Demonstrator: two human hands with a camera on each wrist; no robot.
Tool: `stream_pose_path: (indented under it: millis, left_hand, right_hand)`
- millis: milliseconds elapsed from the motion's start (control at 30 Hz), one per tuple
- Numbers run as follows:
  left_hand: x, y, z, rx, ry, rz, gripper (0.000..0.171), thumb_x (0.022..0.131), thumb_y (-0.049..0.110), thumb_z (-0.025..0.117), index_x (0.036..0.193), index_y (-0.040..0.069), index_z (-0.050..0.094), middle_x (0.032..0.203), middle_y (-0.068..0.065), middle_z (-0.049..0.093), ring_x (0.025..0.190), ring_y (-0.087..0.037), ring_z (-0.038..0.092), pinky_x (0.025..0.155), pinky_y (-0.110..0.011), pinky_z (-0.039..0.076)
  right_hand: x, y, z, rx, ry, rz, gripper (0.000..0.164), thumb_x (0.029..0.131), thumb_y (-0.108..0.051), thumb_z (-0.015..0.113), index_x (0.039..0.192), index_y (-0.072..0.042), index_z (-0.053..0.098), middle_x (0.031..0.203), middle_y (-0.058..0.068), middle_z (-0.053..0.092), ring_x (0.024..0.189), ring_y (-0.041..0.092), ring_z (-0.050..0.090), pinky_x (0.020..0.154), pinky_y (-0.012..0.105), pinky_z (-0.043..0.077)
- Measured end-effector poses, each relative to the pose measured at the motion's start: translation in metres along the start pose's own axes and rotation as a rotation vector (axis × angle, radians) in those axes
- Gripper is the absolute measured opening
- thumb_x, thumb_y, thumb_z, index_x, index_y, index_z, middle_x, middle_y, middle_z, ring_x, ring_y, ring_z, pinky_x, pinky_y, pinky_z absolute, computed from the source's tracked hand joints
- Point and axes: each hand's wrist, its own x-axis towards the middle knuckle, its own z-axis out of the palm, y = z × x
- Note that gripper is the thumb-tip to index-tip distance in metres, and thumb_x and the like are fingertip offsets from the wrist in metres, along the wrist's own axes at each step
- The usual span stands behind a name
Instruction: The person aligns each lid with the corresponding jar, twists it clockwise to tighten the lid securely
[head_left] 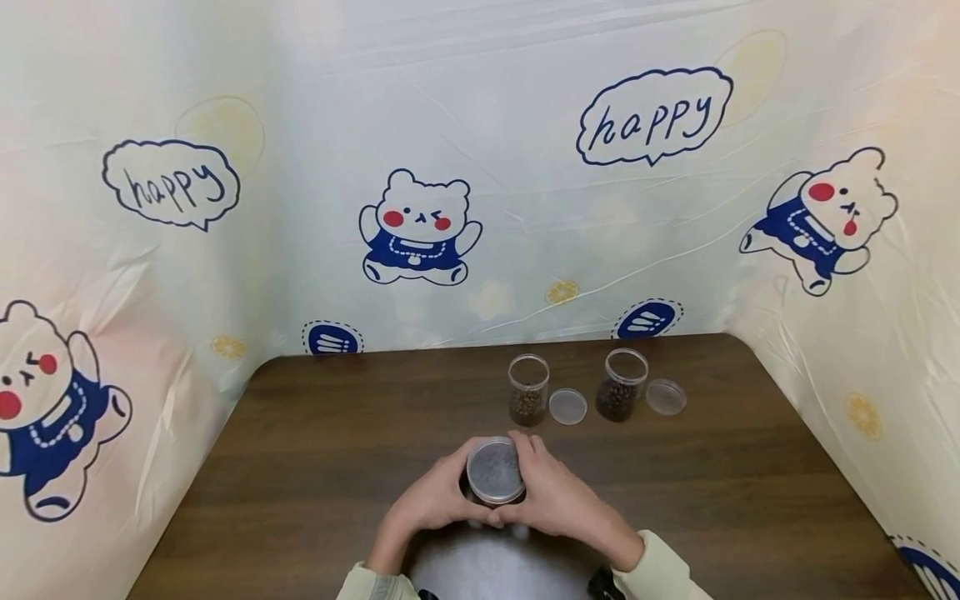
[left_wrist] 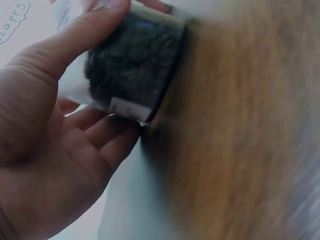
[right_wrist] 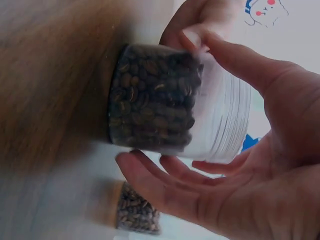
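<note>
A clear lidded jar (head_left: 496, 472) of dark coffee beans stands on the near part of the table, between the two hands. My left hand (head_left: 435, 497) grips it from the left and my right hand (head_left: 555, 490) from the right, with the thumbs meeting at the near side. The right wrist view shows beans filling the lower part of the jar (right_wrist: 155, 102), with clear space above them. A pale label strip shows low on the jar (left_wrist: 135, 60) in the left wrist view. The hands partly hide its sides.
Farther back stand two uncovered clear jars, one with lighter brown beans (head_left: 528, 404) and one with dark beans (head_left: 618, 400). A round lid (head_left: 567, 407) lies between them, and another lid (head_left: 666, 397) lies to the right. A printed curtain (head_left: 525, 167) surrounds the wooden table (head_left: 322, 450).
</note>
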Motion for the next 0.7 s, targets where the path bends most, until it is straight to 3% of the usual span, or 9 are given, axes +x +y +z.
stream_pose_path:
  millis: [133, 300, 700]
  left_hand:
    - [-0.003, 0.002, -0.006, -0.014, 0.004, -0.002, 0.090, 0.073, 0.035, 0.098, 0.149, 0.030, 0.049, 0.140, 0.006, 0.067, 0.129, -0.017, 0.063, 0.107, -0.027, 0.048]
    - [-0.004, 0.001, -0.007, -0.070, -0.005, 0.013, 0.086, 0.074, 0.026, 0.098, 0.146, 0.025, 0.051, 0.139, 0.003, 0.067, 0.134, -0.020, 0.063, 0.108, -0.020, 0.047]
    - [-0.005, 0.000, -0.009, -0.211, -0.034, 0.006, 0.082, 0.077, 0.014, 0.095, 0.147, 0.015, 0.052, 0.144, -0.012, 0.063, 0.138, -0.030, 0.062, 0.110, -0.029, 0.053]
  right_hand:
    - [0.003, 0.007, -0.004, 0.041, -0.030, -0.044, 0.104, 0.075, -0.033, 0.097, 0.152, 0.004, 0.039, 0.140, 0.022, 0.056, 0.123, 0.032, 0.062, 0.100, 0.052, 0.054]
    - [0.005, 0.014, -0.006, 0.039, -0.049, -0.050, 0.091, 0.072, -0.027, 0.099, 0.143, 0.000, 0.048, 0.130, 0.013, 0.064, 0.117, 0.026, 0.066, 0.097, 0.046, 0.055]
    - [0.007, 0.015, -0.006, 0.041, -0.081, -0.060, 0.074, 0.074, -0.029, 0.098, 0.128, -0.003, 0.055, 0.118, 0.007, 0.068, 0.107, 0.020, 0.067, 0.090, 0.039, 0.056]
